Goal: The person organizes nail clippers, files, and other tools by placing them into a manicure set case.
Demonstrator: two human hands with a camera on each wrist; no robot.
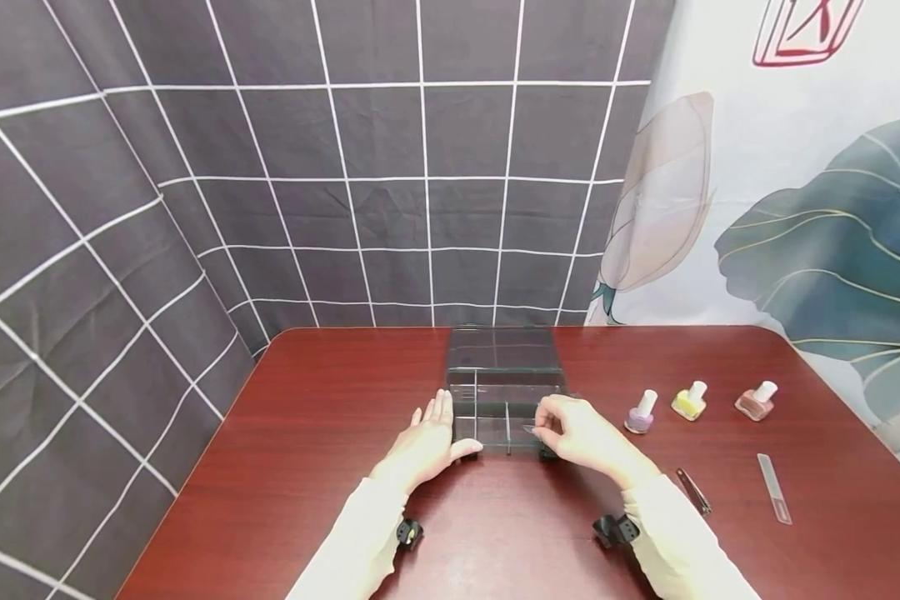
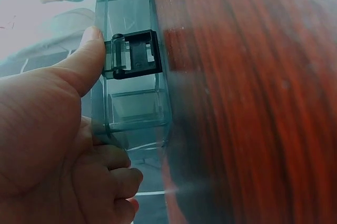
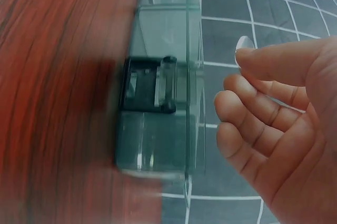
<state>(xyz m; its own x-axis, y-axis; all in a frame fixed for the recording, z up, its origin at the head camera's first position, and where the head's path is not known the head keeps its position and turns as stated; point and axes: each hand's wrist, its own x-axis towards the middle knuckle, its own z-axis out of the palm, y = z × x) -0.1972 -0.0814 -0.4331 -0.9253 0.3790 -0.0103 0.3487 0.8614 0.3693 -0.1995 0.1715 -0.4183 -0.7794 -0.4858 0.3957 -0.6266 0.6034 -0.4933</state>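
A clear, grey-tinted plastic compartment box [image 1: 492,446] stands on the table with its lid [image 1: 502,348] folded back and dividers inside. Black latches [image 2: 138,54] are on its front wall. Along the box's left side lies my left hand [image 1: 422,450], fingers straight, its thumb reaching across the front edge near a latch. Over the right-hand compartments, my right hand [image 1: 581,429] pinches a small, thin, clear piece [image 3: 242,44] between thumb and forefinger. One rounded end of this piece shows; its exact kind cannot be told.
To the right stand lilac [image 1: 640,415], yellow [image 1: 690,402] and reddish-pink [image 1: 756,402] nail polish bottles. Nearer me are a nail clipper [image 1: 693,492] and a nail file [image 1: 775,490]. A grey grid-patterned cloth [image 1: 375,217] hangs behind the red-brown table [image 1: 330,392].
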